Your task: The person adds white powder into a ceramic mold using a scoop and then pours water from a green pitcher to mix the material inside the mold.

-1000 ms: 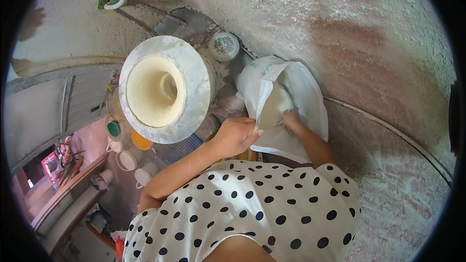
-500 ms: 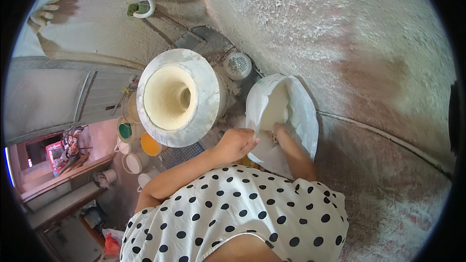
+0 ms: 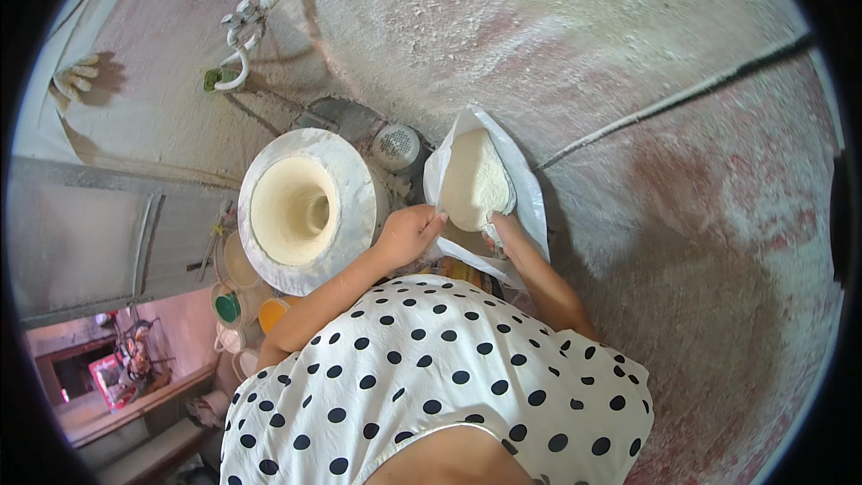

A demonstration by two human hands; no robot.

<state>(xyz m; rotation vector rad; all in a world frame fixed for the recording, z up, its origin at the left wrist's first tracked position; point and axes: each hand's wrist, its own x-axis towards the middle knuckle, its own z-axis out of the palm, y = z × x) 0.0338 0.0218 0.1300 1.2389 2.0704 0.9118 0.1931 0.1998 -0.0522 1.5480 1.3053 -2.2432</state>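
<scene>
A white woven sack (image 3: pixel 532 189) stands open in front of me, its mouth turned up. My left hand (image 3: pixel 415 232) is closed on the near left edge of the sack's rim. Within the sack's mouth my right hand (image 3: pixel 503 232) grips the near end of what looks like a scoop, its handle mostly hidden by the fingers. Pale, flour-like powder (image 3: pixel 489 181) is heaped on the scoop. Left of the sack stands a wide metal funnel-shaped hopper (image 3: pixel 356 184), its inner wall coated with cream powder around a dark central hole.
A powder-dusted motor (image 3: pixel 397 145) sits behind, between hopper and sack. Buckets, one with green (image 3: pixel 227 308) and one with orange (image 3: pixel 272 314) inside, stand left of the hopper. A cable (image 3: pixel 611 127) runs along the rough wall; a glove (image 3: pixel 77 78) hangs at far left.
My right hand has come up from deeper in the sack, bringing the powder-laden scoop into sight. My left hand still holds the rim. The head view has shifted.
</scene>
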